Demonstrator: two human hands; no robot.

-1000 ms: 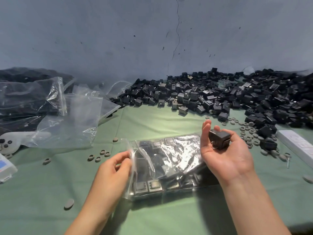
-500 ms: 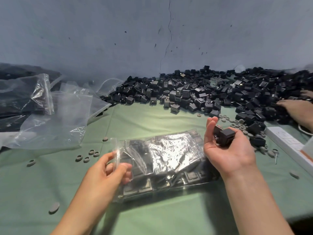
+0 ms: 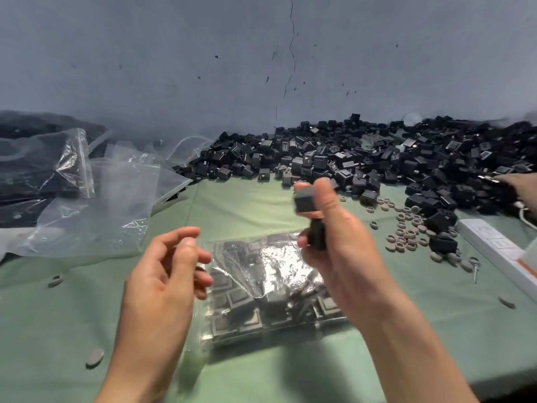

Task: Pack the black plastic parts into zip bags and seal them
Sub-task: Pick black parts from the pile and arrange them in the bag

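The right hand point(image 3: 340, 251) is raised above the green table cover point(image 3: 436, 330), its thumb and fingers curled round two black plastic parts point(image 3: 303, 202). One is pinched between thumb and fingertips at the top and the other sits lower against the palm; both are blurred. Below the hand lies the zip bag point(image 3: 261, 289), flat on the cover and holding rows of the same black parts under crinkled clear film. The left hand point(image 3: 165, 274) hangs at the bag's left edge, fingers loosely curled and spread, gripping nothing; I cannot tell whether its fingertips touch the film.

Along the wall point(image 3: 174, 68) behind runs the loose pile of black parts point(image 3: 377, 161), reaching the right edge, where another person's hand point(image 3: 520, 184) rests on it. Small grey rings point(image 3: 406, 228) are scattered between the pile and a white power strip point(image 3: 494, 245) at the right. A metal screw eye point(image 3: 475, 267) lies just beside the strip. On the left lie empty clear bags point(image 3: 101, 205), with bags with dark contents point(image 3: 29, 170) behind them. A few grey discs point(image 3: 94, 356) lie on the cover near the left forearm
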